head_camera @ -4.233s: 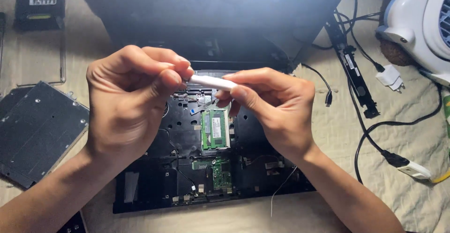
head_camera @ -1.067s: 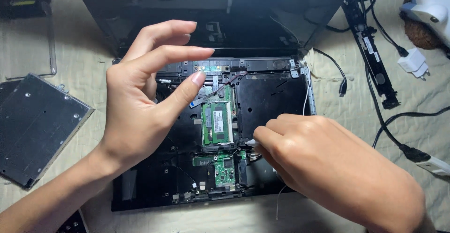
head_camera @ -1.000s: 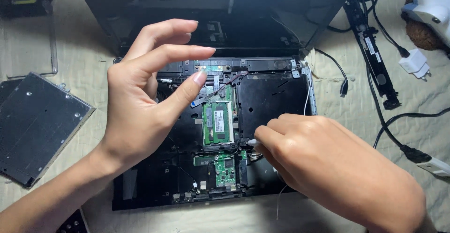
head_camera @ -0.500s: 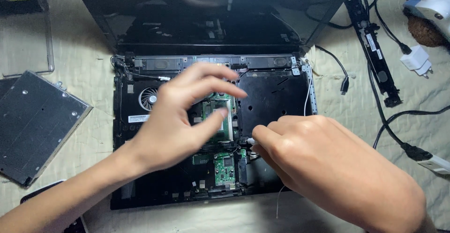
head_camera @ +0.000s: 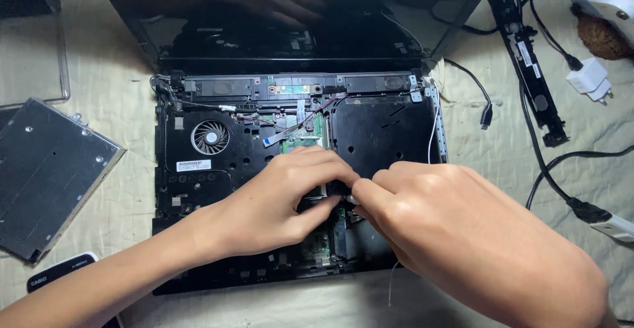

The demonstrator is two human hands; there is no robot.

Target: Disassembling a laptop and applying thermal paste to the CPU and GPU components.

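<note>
Cloth-covered table [head_camera: 99, 64], opened laptop [head_camera: 198, 169], hands [head_camera: 350, 199] meeting, cables [head_camera: 548, 163] right

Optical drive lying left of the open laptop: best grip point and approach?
Take the optical drive by its two long edges, coming from above. It lies flat, tilted, a thin slab with bare cloth around it; its broad top face offers nothing to pinch.

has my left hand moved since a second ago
Yes. The left hand came down from above the green memory module and now covers it, fingertips meeting the right hand.
</note>
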